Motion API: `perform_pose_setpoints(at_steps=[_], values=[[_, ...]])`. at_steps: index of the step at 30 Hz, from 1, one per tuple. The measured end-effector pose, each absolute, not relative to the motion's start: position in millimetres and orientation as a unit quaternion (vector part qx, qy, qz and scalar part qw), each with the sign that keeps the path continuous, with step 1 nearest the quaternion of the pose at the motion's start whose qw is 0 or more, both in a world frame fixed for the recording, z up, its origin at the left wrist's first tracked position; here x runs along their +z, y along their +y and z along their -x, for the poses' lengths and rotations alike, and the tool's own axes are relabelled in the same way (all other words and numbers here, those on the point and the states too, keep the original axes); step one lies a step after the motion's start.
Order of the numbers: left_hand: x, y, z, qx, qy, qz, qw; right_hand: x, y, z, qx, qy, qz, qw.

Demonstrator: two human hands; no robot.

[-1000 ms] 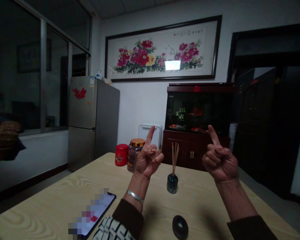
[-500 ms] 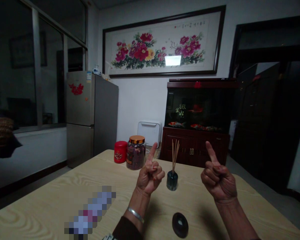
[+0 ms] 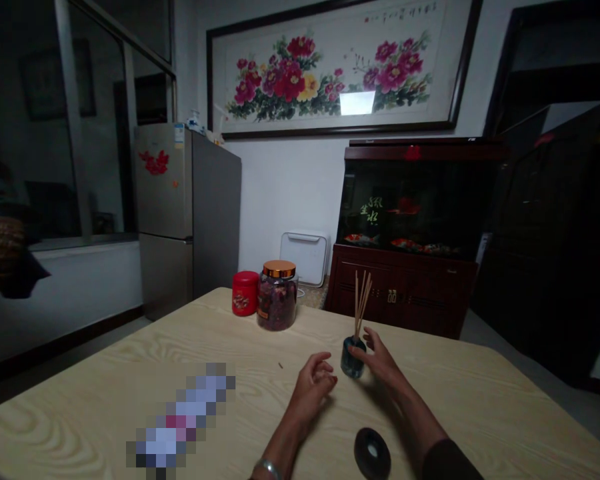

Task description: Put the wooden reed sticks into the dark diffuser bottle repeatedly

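My left hand [image 3: 313, 388] hangs low over the pale wood-grain table [image 3: 130, 373], its fingers loosely curled around nothing, just left of a dark glass reed diffuser bottle [image 3: 353, 358] with wooden sticks [image 3: 362, 303]. My right hand [image 3: 380, 363] reaches in from the right, fingers spread, and its fingertips meet the bottle's side. A dark oval object [image 3: 373, 453] with a pale centre lies near the table's front edge. A phone [image 3: 180, 417], pixelated over, lies to the left of my hands.
Towards the far table edge stand a jar of dried red flowers [image 3: 277, 300] with a gold lid and a red tin [image 3: 245, 293]. Behind the table are a steel fridge [image 3: 190, 213] and a lit fish tank [image 3: 405, 207] on a dark cabinet.
Both hands have dropped from raised, pointing poses to low over the table and closed in on the diffuser bottle. The view has tilted, shifting the room downward in the frame.
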State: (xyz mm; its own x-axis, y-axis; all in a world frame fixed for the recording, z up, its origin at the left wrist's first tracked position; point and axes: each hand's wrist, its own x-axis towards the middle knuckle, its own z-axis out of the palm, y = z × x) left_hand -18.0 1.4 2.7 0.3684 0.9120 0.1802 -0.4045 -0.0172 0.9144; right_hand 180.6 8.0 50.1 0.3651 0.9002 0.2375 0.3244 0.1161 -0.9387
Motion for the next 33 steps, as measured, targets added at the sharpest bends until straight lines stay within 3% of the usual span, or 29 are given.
perform_pose_setpoints(at_steps=[8, 13, 18, 26, 29, 33], values=[[-7, 1, 7, 0.461, 0.295, -0.634, 0.546, 26, 4, -167, 0.219, -0.557, 0.624, 0.502], [-8, -2, 6, 0.428, 0.261, -0.659, 0.560, 35, -36, -150, 0.360, -0.554, 0.559, 0.500], [-2, -6, 5, 0.393, 0.212, -0.668, 0.595, 61, -37, -118, 0.353, -0.551, 0.498, 0.569], [4, -9, 9, 0.386, 0.249, -0.673, 0.579, 146, -38, -151, 0.309, -0.397, 0.387, 0.773], [4, -10, 9, 0.387, 0.242, -0.668, 0.587, 147, -51, -202, 0.271, -0.415, 0.531, 0.688], [0, -8, 8, 0.388, 0.242, -0.666, 0.589, 84, -80, -256, 0.134, -0.544, 0.731, 0.390]])
